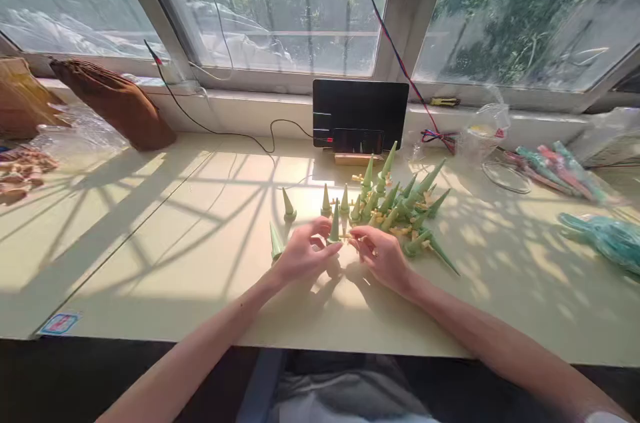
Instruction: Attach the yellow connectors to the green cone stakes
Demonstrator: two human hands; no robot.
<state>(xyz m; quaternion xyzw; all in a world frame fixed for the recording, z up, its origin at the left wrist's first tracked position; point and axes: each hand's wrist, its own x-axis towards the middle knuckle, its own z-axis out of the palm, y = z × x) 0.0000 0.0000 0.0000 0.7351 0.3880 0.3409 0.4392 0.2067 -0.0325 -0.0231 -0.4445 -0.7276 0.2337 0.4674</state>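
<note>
My left hand point(309, 251) is closed around a pointed green cone point(335, 223), holding it upright just over the table. My right hand point(383, 256) pinches at a small yellowish stub point(346, 236) on the cone's right side; whether the stub is joined to the cone I cannot tell. Behind my hands, a heap of similar green cones point(390, 199) with yellowish side pieces spreads to the right. Two separate cones stand left of my left hand: one upright point(289, 206), one partly hidden by the hand point(275, 241). Another cone point(326, 201) stands behind the held one.
A dark tablet point(360, 106) leans at the window, a phone point(357, 141) in front of it. A black cable point(220, 133) crosses the back of the table point(165, 263). A brown bundle point(117, 106) lies back left; bagged teal items point(607, 239) lie far right, near a plastic cup point(485, 133).
</note>
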